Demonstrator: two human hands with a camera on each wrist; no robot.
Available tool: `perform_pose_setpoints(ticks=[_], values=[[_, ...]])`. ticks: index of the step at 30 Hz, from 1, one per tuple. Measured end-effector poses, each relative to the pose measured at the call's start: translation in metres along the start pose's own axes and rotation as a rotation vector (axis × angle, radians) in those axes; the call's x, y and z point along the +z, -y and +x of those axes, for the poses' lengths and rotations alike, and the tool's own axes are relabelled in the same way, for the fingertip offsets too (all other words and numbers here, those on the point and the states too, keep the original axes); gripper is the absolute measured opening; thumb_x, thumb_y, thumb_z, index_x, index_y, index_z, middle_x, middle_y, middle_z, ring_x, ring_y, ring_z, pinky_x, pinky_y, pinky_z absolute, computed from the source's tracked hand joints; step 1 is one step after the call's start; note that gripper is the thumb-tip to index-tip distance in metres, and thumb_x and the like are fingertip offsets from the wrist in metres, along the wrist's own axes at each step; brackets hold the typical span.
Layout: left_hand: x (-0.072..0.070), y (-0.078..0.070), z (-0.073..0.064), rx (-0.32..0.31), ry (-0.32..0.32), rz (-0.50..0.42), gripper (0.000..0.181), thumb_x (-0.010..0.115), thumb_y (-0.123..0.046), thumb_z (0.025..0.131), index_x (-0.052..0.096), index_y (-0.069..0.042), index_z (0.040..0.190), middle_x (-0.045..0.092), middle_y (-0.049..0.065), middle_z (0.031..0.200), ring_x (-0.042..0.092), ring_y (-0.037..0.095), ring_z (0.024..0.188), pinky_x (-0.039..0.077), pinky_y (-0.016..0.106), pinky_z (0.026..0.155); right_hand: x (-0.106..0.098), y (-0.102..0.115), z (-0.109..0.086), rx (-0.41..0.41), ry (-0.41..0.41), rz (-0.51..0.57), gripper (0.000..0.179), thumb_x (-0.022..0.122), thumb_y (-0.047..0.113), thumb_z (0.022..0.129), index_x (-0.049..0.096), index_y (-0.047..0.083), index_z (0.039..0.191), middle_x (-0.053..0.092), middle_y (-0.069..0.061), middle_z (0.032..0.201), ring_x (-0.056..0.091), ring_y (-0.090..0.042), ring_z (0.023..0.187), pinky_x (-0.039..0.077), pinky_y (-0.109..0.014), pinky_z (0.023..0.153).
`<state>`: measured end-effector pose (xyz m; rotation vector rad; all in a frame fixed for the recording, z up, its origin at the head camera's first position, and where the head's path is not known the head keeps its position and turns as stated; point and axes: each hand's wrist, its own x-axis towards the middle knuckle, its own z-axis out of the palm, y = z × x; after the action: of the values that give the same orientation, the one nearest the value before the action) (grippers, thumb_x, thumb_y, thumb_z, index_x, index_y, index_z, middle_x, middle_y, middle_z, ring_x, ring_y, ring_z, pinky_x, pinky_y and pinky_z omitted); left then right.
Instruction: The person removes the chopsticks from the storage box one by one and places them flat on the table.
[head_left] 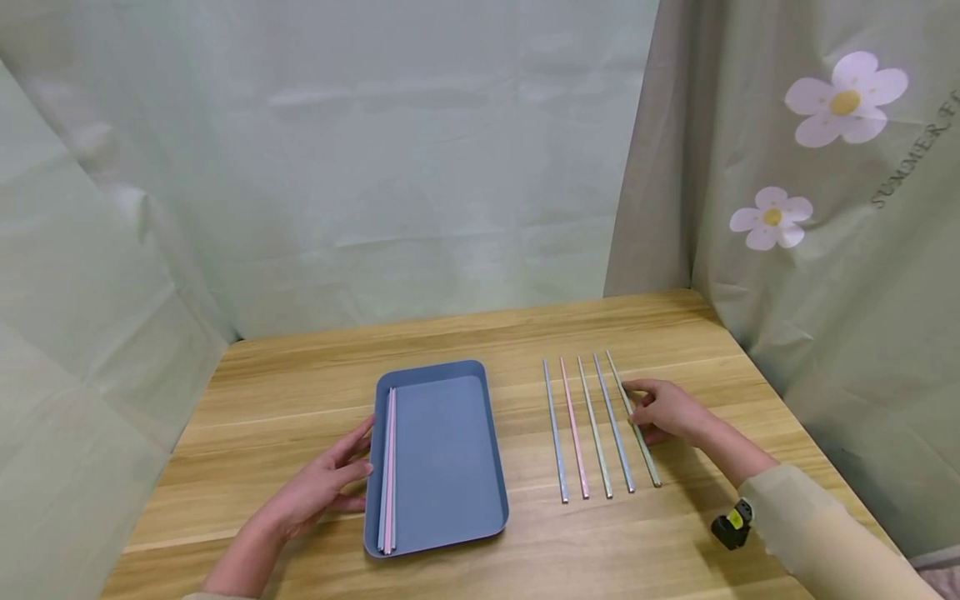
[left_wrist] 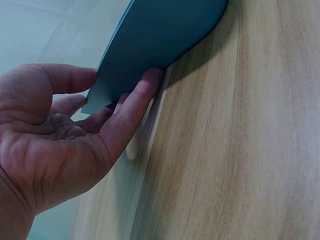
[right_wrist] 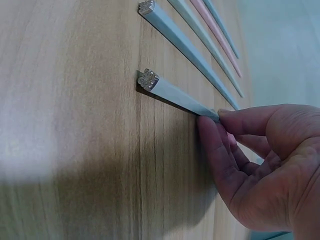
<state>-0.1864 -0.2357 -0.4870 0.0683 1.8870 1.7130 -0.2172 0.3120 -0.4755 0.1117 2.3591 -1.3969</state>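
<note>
My right hand (head_left: 671,410) pinches the rightmost chopstick, a pale green one (right_wrist: 177,98), between thumb and fingertips around its middle. This chopstick lies on or very close to the table. Left of it, several more chopsticks lie side by side: a blue one (head_left: 615,425), a green one (head_left: 595,427), a pink one (head_left: 574,429) and another blue one (head_left: 555,429). My left hand (head_left: 318,487) touches the left wall of a blue-grey tray (head_left: 450,467) with extended fingers and thumb. Pink and pale chopsticks (head_left: 388,475) lie together along the tray's left inner side.
The wooden table (head_left: 300,379) carries the tray and the row of chopsticks. A pale curtain (head_left: 450,167) hangs behind, and a flowered one (head_left: 840,275) borders the right side. A small black device (head_left: 731,527) sits at my right wrist.
</note>
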Motion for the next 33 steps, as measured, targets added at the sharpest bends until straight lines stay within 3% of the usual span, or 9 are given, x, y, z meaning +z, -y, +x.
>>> perform_pose_setpoints(ticks=[11, 19, 25, 33], values=[[0.000, 0.001, -0.001, 0.002, -0.003, -0.003, 0.079, 0.059, -0.014, 0.105, 0.012, -0.031, 0.166, 0.006, 0.025, 0.168, 0.048, 0.038, 0.133, 0.057, 0.053, 0.088, -0.005, 0.004, -0.005, -0.022, 0.007, 0.001, 0.071, 0.065, 0.001, 0.094, 0.030, -0.009, 0.155, 0.060, -0.022, 0.107, 0.064, -0.027, 0.081, 0.060, -0.043, 0.068], [0.000, 0.001, -0.002, 0.012, 0.002, 0.005, 0.078, 0.057, -0.014, 0.105, 0.011, -0.029, 0.166, 0.007, 0.026, 0.167, 0.050, 0.037, 0.130, 0.057, 0.053, 0.087, -0.009, 0.021, -0.006, -0.107, -0.050, 0.063, 0.071, 0.064, 0.006, 0.098, 0.027, -0.008, 0.157, 0.059, -0.022, 0.111, 0.063, -0.026, 0.080, 0.060, -0.047, 0.069], [-0.001, 0.001, -0.002, 0.026, 0.014, 0.008, 0.078, 0.056, -0.013, 0.106, 0.010, -0.028, 0.166, 0.007, 0.028, 0.167, 0.052, 0.036, 0.128, 0.057, 0.053, 0.087, 0.008, 0.042, -0.004, -0.164, -0.030, 0.098, 0.065, 0.063, 0.010, 0.102, 0.031, -0.004, 0.157, 0.058, -0.024, 0.117, 0.063, -0.037, 0.093, 0.058, -0.054, 0.080], [-0.001, 0.000, -0.002, 0.042, 0.027, 0.005, 0.078, 0.055, -0.013, 0.106, 0.009, -0.027, 0.166, 0.006, 0.029, 0.166, 0.051, 0.036, 0.128, 0.058, 0.053, 0.086, 0.052, 0.076, 0.003, -0.210, 0.046, 0.203, 0.056, 0.063, 0.011, 0.103, 0.041, -0.003, 0.153, 0.058, -0.023, 0.117, 0.061, -0.045, 0.106, 0.057, -0.054, 0.086]])
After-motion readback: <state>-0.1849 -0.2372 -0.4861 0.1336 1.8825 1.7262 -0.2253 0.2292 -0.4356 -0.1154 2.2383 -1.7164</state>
